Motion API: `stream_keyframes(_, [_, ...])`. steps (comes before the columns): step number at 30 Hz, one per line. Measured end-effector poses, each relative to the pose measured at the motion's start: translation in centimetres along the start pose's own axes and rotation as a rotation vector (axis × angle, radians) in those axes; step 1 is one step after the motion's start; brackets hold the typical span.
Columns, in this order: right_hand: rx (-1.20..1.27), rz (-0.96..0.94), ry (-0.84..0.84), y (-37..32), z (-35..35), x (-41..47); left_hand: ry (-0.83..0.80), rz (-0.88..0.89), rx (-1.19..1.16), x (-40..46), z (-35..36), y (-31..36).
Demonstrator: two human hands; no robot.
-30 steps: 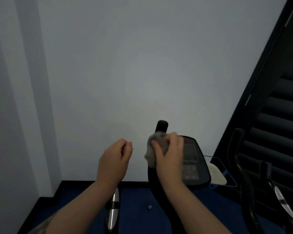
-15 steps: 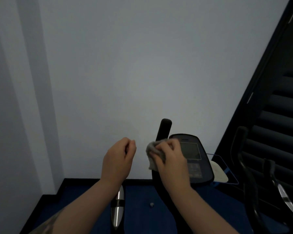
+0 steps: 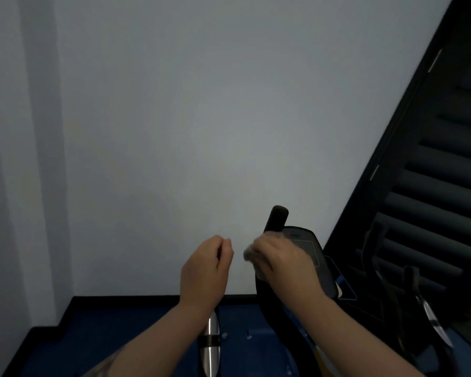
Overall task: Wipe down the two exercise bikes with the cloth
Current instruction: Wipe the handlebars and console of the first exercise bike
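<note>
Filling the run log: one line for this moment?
right hand: wiping console with cloth | left hand: curled, holding nothing | second bike: untouched

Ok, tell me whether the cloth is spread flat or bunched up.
Bunched up: the cloth sits crumpled under the right hand, whose fingers grip it against the bike console.
</note>
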State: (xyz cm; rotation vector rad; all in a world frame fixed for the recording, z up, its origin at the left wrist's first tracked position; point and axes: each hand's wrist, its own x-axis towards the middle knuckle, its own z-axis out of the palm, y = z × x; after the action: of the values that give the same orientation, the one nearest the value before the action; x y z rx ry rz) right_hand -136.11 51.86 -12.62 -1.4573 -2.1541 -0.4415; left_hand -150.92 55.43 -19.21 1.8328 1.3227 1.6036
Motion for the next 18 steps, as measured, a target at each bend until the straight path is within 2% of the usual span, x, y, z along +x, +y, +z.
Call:
stream_keyframes(3, [0.101,0.059,-0.075,-0.3,-0.7,-0.7,-0.005,0.014,-0.017,0.0,0.0,-0.1])
stream_keyframes(7, [0.023,-0.061,0.217,-0.3,-3.7,3.2,0.013,0.020,-0.031,0.1,0.1,-0.3])
stream_keyframes(8, [-0.010,-0.059,0.243,-0.2,-3.9,4.0,0.011,0.023,-0.042,0.1,0.1,-0.3])
stream_keyframes(12, [-0.141,0.041,0.195,0.3,-1.9,3.7,-0.004,0.027,-0.082,0.0,0.1,-0.5])
stream_keyframes(15, [-0.210,-0.078,0.096,0.0,0.1,0.7,-0.007,0.017,-0.092,0.1,0.2,-0.5])
stream_keyframes(18, [-0.047,-0.024,-0.040,-0.8,1.0,-1.2,-0.019,0.009,-0.073,0.1,0.2,-0.5])
